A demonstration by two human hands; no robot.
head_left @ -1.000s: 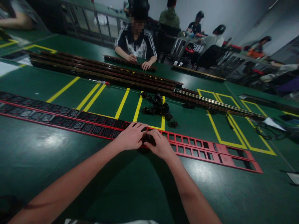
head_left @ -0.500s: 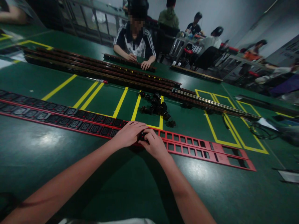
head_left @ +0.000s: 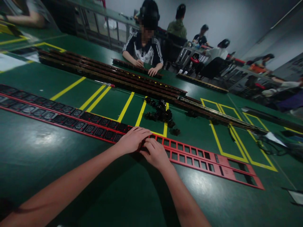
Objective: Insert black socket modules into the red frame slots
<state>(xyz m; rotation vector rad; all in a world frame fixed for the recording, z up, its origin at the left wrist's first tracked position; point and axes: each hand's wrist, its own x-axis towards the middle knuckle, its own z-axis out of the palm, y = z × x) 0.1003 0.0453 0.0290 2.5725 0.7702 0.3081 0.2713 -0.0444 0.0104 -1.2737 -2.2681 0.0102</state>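
A long red panel (head_left: 208,160) with two rows of rectangular cut-outs lies across the green table. Black sockets (head_left: 71,118) fill its left part; the right part has empty holes. My left hand (head_left: 132,140) and my right hand (head_left: 154,153) press together on the panel where the filled part ends, fingers curled over a small black socket that is mostly hidden under them. A heap of loose black sockets (head_left: 161,114) lies just beyond the panel.
Several long dark strips (head_left: 118,77) lie farther back on the table (head_left: 71,176) with yellow floor-style markings. A person in a striped jacket (head_left: 144,52) works opposite. More people sit at benches behind. A cable (head_left: 272,142) lies at the right.
My hands stay on the same spot of the panel; the right hand's fingers have closed further over the black socket. The camera has tilted slightly.
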